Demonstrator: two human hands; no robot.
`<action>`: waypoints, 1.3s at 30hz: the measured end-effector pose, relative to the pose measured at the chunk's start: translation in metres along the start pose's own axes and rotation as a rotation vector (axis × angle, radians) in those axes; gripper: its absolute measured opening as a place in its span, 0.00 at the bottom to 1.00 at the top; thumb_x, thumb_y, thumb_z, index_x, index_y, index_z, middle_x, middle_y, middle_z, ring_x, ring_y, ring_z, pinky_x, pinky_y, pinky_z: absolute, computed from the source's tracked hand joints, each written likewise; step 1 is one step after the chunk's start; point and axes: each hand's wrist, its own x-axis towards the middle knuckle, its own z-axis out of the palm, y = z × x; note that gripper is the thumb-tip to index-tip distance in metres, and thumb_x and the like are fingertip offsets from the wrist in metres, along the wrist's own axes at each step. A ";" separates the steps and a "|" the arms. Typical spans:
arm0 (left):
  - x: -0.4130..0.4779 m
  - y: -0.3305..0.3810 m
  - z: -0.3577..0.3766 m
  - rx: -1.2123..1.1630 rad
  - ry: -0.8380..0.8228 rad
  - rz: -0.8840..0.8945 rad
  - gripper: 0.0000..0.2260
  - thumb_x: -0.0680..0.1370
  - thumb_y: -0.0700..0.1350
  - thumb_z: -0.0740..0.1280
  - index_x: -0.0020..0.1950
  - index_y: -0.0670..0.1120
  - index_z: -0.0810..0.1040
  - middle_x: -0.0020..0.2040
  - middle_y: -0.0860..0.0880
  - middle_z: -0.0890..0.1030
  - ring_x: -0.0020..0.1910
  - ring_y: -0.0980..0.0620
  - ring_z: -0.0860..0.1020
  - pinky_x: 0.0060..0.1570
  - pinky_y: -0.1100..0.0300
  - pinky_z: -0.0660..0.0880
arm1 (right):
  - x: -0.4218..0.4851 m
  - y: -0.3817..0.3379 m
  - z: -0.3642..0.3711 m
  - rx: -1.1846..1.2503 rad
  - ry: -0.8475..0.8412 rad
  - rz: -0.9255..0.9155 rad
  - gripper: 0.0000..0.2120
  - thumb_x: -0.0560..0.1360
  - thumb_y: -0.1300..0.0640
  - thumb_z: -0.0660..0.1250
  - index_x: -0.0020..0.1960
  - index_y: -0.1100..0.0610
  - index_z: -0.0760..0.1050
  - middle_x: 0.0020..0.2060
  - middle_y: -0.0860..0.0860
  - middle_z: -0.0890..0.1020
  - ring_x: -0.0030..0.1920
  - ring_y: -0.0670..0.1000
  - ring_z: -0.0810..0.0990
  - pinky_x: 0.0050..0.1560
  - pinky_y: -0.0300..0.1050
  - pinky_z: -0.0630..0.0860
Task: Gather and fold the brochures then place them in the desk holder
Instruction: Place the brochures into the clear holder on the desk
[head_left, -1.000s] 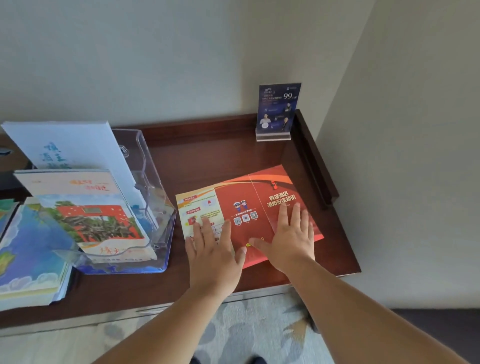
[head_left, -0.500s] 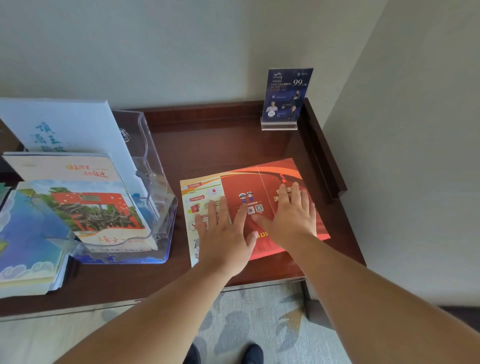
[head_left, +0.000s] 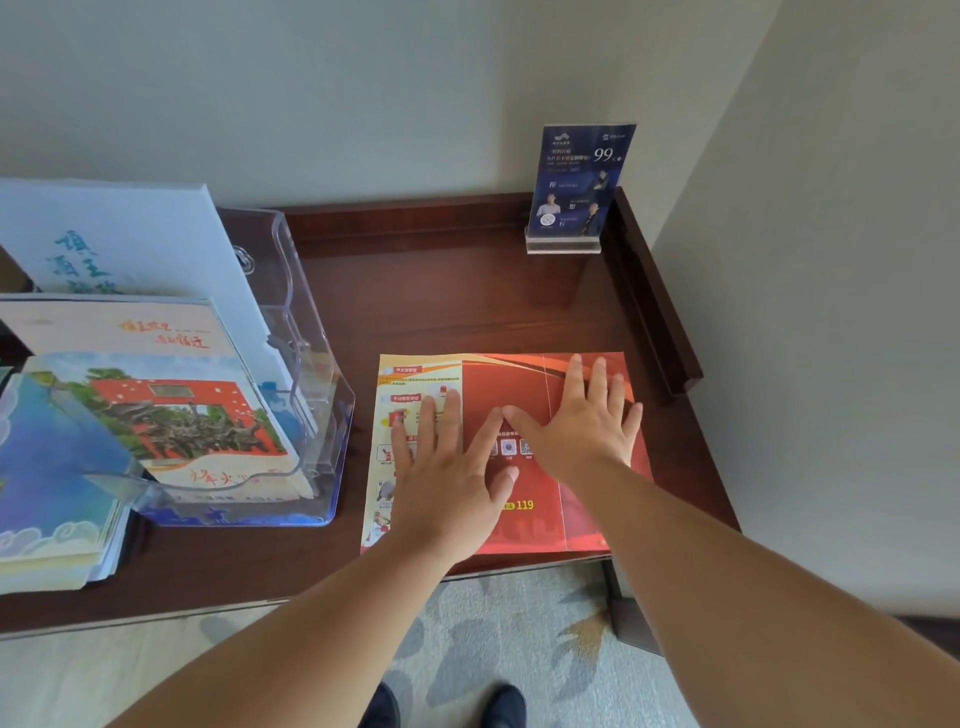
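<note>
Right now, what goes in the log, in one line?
left hand: flat on red brochure | right hand: flat on it | red brochure: unfolded on desk

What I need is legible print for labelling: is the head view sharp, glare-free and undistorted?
Head view: evenly lit, no harsh glare; small print on the red brochure is soft, only 119 readable; the desk shows a reddish glow beyond it; faint sheen on the clear holder; wide-angle stretch enlarges forearms.

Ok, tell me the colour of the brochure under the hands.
Mostly red brochure, pale yellow left panel; head view.
</note>
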 end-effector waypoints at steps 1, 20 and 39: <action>-0.001 0.001 0.000 0.006 0.001 0.001 0.29 0.76 0.67 0.39 0.77 0.62 0.48 0.80 0.43 0.45 0.78 0.39 0.42 0.73 0.37 0.40 | -0.001 -0.001 0.002 0.005 0.004 -0.004 0.48 0.71 0.24 0.50 0.80 0.50 0.38 0.79 0.52 0.42 0.79 0.56 0.39 0.75 0.61 0.40; -0.002 0.004 -0.028 -0.502 0.038 -0.001 0.26 0.80 0.46 0.58 0.77 0.49 0.58 0.70 0.50 0.70 0.69 0.49 0.67 0.67 0.47 0.66 | -0.015 -0.048 -0.058 0.311 0.002 0.129 0.38 0.74 0.61 0.66 0.79 0.48 0.52 0.71 0.48 0.68 0.69 0.55 0.65 0.64 0.57 0.65; -0.009 -0.010 -0.024 -0.142 -0.024 -0.019 0.25 0.76 0.49 0.60 0.73 0.46 0.64 0.76 0.46 0.61 0.77 0.44 0.56 0.74 0.48 0.55 | -0.035 -0.026 -0.031 -0.044 -0.162 -0.333 0.29 0.78 0.53 0.61 0.77 0.51 0.57 0.78 0.49 0.55 0.76 0.53 0.53 0.73 0.52 0.58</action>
